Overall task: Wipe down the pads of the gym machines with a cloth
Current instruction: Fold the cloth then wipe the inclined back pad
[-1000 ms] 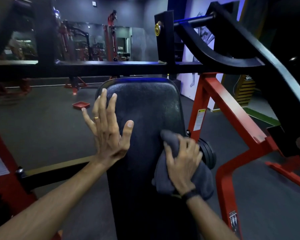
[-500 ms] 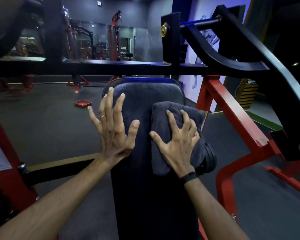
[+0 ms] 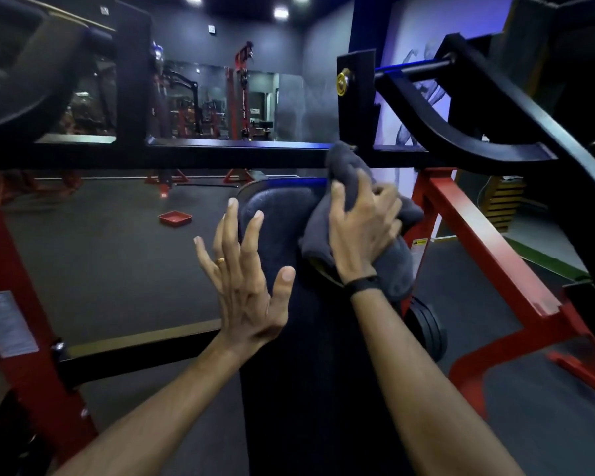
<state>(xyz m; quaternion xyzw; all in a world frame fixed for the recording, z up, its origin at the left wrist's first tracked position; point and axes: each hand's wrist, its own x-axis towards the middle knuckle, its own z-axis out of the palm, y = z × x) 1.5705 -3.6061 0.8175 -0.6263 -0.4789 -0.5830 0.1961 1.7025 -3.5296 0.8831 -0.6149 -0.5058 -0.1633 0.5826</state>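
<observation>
Black vinyl covers the pad (image 3: 282,235), which runs from the bottom of the view up between our two forearms to its rounded top edge below the black crossbar (image 3: 220,154). Our left hand (image 3: 246,286) lies at the pad's left edge with all fingers straight and spread wide, holding nothing; a gold ring (image 3: 220,260) sits on one finger. Whether the palm presses the vinyl or only hovers beside it we cannot tell. Our right hand (image 3: 361,228), with a black wristband (image 3: 364,285) at the wrist, is curled round a bunched dark grey cloth (image 3: 397,266) at the upper right corner of the pad. The cloth hangs down past the wrist on the right side, and its upper end reaches the crossbar just beside the black upright that carries a brass knob (image 3: 343,83).

To the right of the pad, a red frame member (image 3: 488,249) slopes down toward the floor, and stacked black weight plates (image 3: 428,329) sit just behind our right forearm. A curved black lever arm (image 3: 468,132) crosses above the red member.

Farther off, on the dark floor to the left, lies a small red tray (image 3: 175,218). Beyond it, a mirrored wall (image 3: 203,104) shows more red and black machines
</observation>
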